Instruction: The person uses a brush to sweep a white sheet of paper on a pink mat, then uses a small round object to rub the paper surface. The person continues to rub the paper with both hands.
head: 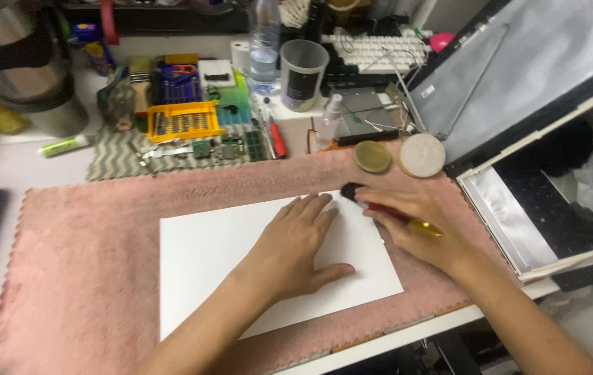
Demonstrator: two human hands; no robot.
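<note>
In the middle of the frame, the left hand (295, 246) lies flat and open on the white paper (199, 264). The right hand (418, 232) is closed around a red brush (379, 207), whose dark tip points up-left at the paper's top edge, just beside the left fingers.

My left hand (296, 243) lies flat, palm down, fingers stretched forward and held close together, thumb spread out to the right. Its bare forearm runs back from the wrist toward the lower left of the view, rising at a slant. My right hand (418, 229) sits just beside it, to the right, knuckles up, fingers curled inward in a closed grip with the fingertips pointing toward the left hand. The right wrist is bent slightly, and its bare forearm stretches away to the lower right corner. The two hands are close, fingertips nearly meeting, forearms spreading apart like a wide V
</note>
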